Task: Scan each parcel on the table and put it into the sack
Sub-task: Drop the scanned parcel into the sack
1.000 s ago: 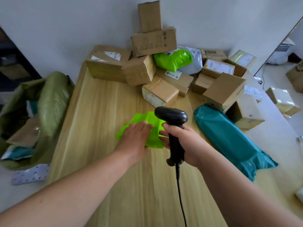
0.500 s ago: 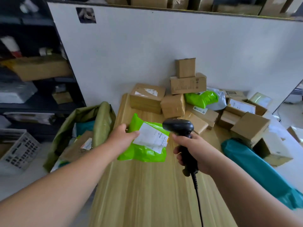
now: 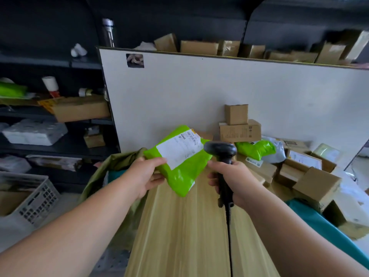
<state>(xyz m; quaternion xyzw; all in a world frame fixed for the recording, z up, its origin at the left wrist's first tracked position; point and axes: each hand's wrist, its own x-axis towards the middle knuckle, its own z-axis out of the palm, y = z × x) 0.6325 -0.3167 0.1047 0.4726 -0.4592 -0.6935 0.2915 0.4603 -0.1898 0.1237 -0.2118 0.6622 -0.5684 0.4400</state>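
My left hand [image 3: 144, 176] grips the left edge of a bright green poly-bag parcel [image 3: 184, 170], lifted above the wooden table [image 3: 179, 236] with its white shipping label facing me. My right hand [image 3: 232, 179] holds a black handheld scanner [image 3: 220, 151] by the handle, its head close to the parcel's right side. The olive-green sack [image 3: 117, 162] stands open off the table's left edge, just below the parcel. Several cardboard boxes [image 3: 239, 132], another green bag [image 3: 255, 149] and a teal bag [image 3: 323, 232] lie at the table's far and right sides.
A white partition board [image 3: 219, 92] stands behind the table. Dark shelving [image 3: 50, 126] with boxes and rolls fills the left. A white plastic crate [image 3: 30, 198] sits on the floor at left. The scanner's cable [image 3: 229, 240] runs down over the table towards me.
The green parcel went from lying on the table to being raised and turned label-up in my left hand. The view tilted upward. The scanner stayed beside the parcel.
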